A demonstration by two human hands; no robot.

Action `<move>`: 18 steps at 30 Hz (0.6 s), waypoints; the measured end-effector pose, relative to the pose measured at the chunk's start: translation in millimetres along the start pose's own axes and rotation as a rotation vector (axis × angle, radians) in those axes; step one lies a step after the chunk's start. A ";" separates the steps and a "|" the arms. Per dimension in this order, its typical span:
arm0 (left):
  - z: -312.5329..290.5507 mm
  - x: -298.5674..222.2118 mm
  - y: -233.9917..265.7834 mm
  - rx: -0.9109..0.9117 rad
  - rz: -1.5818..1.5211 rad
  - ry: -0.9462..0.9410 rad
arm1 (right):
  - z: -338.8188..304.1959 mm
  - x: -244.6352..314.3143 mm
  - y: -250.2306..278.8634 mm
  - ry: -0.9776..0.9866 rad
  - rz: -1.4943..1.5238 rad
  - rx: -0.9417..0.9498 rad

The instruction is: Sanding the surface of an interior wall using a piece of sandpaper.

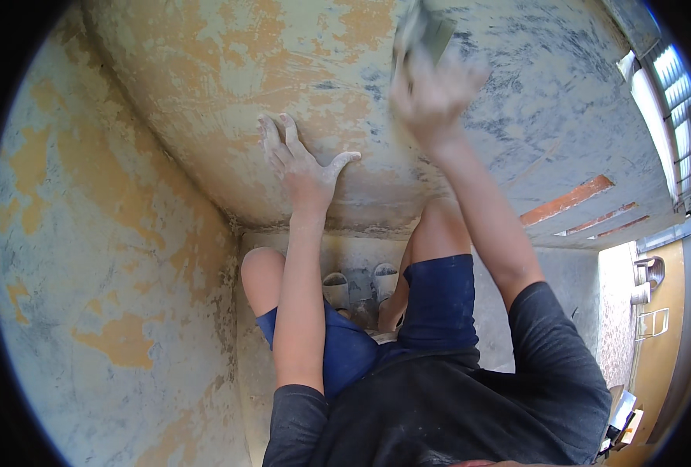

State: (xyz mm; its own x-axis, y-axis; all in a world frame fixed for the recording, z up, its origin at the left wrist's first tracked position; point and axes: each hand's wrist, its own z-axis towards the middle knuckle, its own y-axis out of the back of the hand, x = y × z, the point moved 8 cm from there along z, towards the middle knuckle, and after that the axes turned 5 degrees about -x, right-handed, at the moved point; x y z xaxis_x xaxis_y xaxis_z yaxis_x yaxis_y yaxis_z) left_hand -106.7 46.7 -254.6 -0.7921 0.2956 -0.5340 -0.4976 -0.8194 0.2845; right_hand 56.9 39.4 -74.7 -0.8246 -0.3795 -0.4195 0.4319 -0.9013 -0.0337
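Observation:
Fingers spread, my left hand lies against the patchy wall in front of me, with whitish dust on its skin. Higher and to the right, my right hand is smeared by motion. Its fingers are closed round a flat grey hand tool held at the wall. Blur hides the tool's exact kind. Around it the wall carries grey, dark-streaked smears; orange-tan patches show through a pale coat farther left.
A second patchy wall meets the first at a corner on my left. My bent knees are close to the front wall, above a pair of sandals on the grey floor. Slots with orange edges cut the wall at right, near a bright opening.

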 end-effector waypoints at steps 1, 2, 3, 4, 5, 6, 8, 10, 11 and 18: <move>-1.2 -0.4 0.6 -0.008 -0.011 0.025 | 18.8 -6.3 -5.8 0.001 0.000 0.007; -1.8 -5.6 -2.7 -0.005 -0.019 0.028 | 36.6 -16.2 -3.5 -0.020 -0.037 -0.081; -1.2 -6.4 -3.7 -0.001 -0.036 0.028 | 43.7 -19.3 -0.2 -0.047 -0.067 -0.174; 1.0 -5.9 -2.7 -0.004 -0.049 0.027 | 18.1 -20.7 -5.5 -0.087 -0.074 -0.071; 3.3 -5.8 -3.3 -0.015 -0.048 0.024 | -15.2 -11.2 0.0 -0.083 -0.072 -0.082; 1.8 -8.5 -6.2 0.005 -0.036 0.002 | -50.9 3.4 6.8 -0.037 -0.035 -0.034; 2.1 -10.8 -7.7 0.023 -0.022 -0.021 | -67.3 17.1 17.0 0.009 0.002 0.012; -1.4 -9.4 -5.9 0.040 -0.018 -0.015 | -59.8 25.3 19.9 -0.002 0.057 0.104; -0.9 -7.3 -5.9 0.044 -0.016 -0.015 | -50.5 18.2 12.1 -0.006 0.058 0.107; 2.0 -6.2 -5.1 -0.009 -0.032 0.011 | -11.0 -0.1 -3.7 -0.044 -0.052 -0.031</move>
State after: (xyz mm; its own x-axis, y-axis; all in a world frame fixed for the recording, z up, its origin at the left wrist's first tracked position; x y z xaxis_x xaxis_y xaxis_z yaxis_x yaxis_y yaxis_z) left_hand -100.0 50.1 -251.1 -0.7720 0.3165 -0.5512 -0.5193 -0.8141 0.2599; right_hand 59.4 45.1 -84.5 -0.8614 -0.3414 -0.3760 0.3984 -0.9134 -0.0833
